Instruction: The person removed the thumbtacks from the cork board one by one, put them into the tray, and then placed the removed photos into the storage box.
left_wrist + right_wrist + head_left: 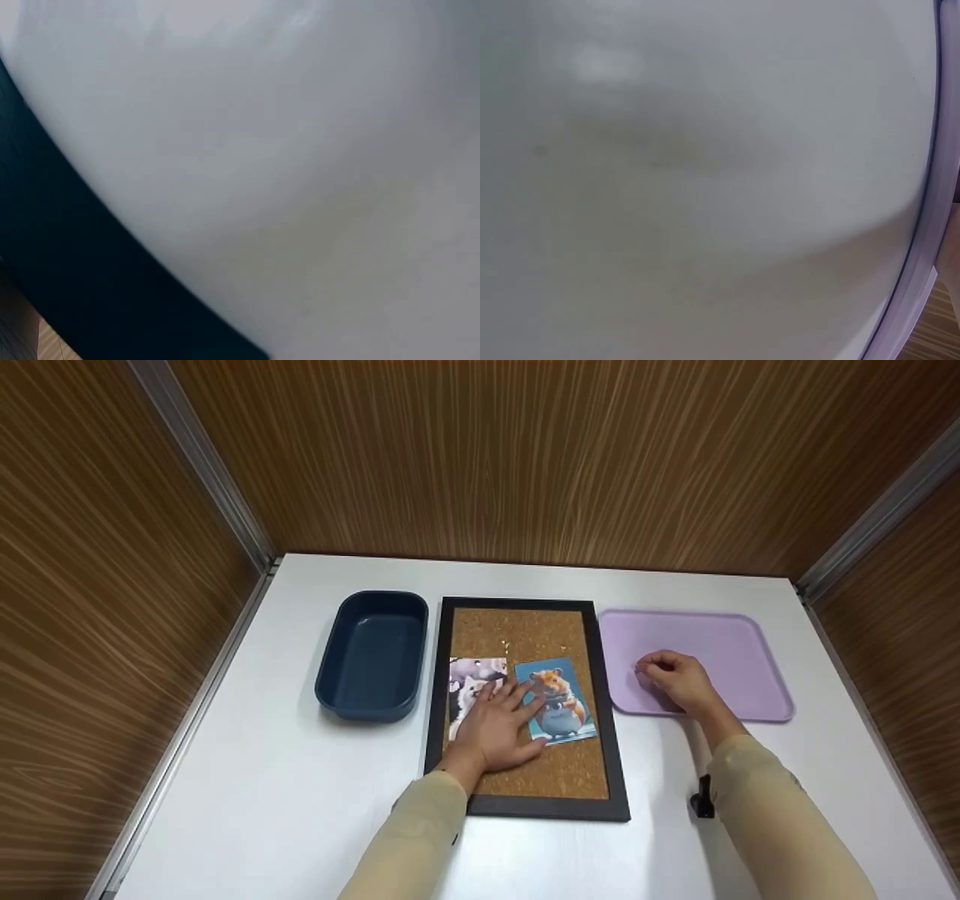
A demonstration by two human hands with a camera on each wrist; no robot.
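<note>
A black-framed cork board lies in the middle of the white table. On it are two picture cards: a cat card and a hamster card. My left hand lies flat across both, with its fingers spread and straight. My right hand rests on the lilac tray to the right of the board. Its fingers are curled with the tips down on the tray, and whatever is under them is hidden. The left wrist view is blurred, showing only table and the board's black frame.
A dark blue tub stands left of the board. Two small pins stick in the cork above the cards. Wood-grain walls close in the table on three sides. The right wrist view shows table and the tray's rim.
</note>
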